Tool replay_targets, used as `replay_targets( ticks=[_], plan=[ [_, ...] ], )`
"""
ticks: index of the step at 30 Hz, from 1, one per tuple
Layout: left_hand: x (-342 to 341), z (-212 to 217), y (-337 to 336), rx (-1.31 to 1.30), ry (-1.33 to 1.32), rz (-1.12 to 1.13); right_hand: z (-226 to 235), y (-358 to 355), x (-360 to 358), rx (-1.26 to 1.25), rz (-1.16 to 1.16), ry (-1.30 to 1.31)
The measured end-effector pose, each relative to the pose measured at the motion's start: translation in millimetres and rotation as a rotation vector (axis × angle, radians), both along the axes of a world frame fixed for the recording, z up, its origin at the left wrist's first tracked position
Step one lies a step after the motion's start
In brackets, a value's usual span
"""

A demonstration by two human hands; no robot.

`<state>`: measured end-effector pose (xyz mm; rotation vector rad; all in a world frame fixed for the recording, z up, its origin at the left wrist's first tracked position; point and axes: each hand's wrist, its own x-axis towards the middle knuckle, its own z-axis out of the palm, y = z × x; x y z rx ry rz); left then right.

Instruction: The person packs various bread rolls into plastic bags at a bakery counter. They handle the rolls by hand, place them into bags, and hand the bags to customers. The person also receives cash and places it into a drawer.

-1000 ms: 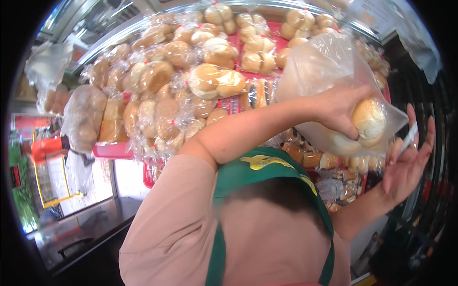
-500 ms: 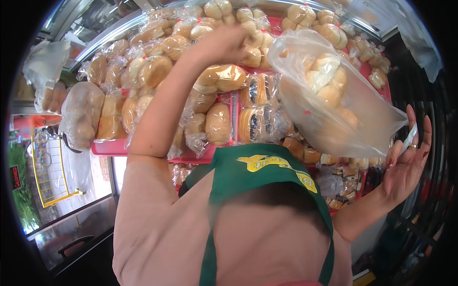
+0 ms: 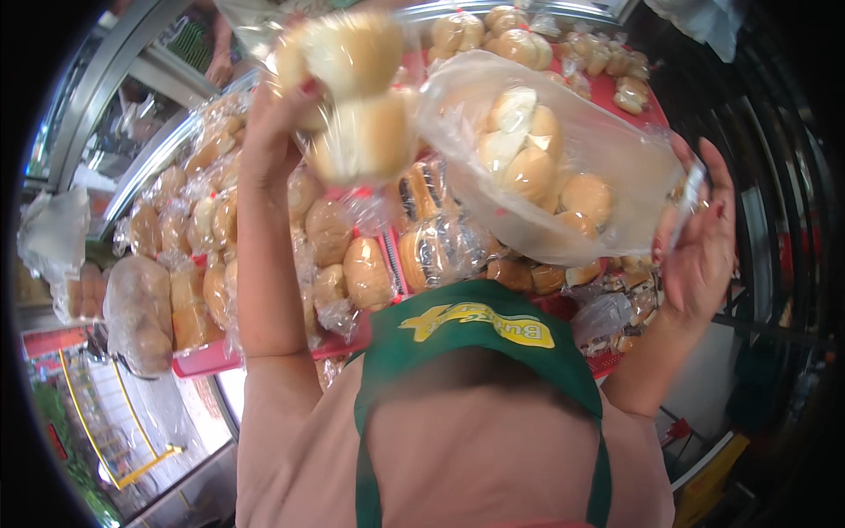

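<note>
The left hand [image 3: 280,119], which half a second ago reached into the far rows of bread, now has its grip closed on a wrapped pack of buns [image 3: 359,92], raised at the far left, so that pack is in hand but outside the translucent bag [image 3: 629,198]. To the right, the bag holds other buns [image 3: 532,163] over the red tray [image 3: 603,92]; the right hand [image 3: 700,246] is at its right end, fingers partly spread, and whether they pinch it I cannot tell.
</note>
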<state>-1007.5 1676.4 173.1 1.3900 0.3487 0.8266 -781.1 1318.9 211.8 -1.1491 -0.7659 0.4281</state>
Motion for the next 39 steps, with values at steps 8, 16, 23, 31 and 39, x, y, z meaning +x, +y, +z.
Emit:
replay_targets(
  ticks=[8,16,23,31,39],
  plan=[
    [151,-3,-159,0.222,-0.109,-0.349,14,11,-2,0.192,0.097,-0.048],
    [178,-8,-175,1.166,0.437,-0.154,8,-11,-3,0.109,0.049,-0.089],
    [151,-4,-194,1.253,0.205,-0.288,0,-9,8,-0.038,-0.139,-0.142],
    [198,-11,-190,1.185,0.269,-0.59,13,-9,-27,-0.049,-0.025,-0.296],
    [177,5,-90,1.773,0.37,-0.182,2,-44,-2,-0.118,-0.068,-0.077]
  ],
)
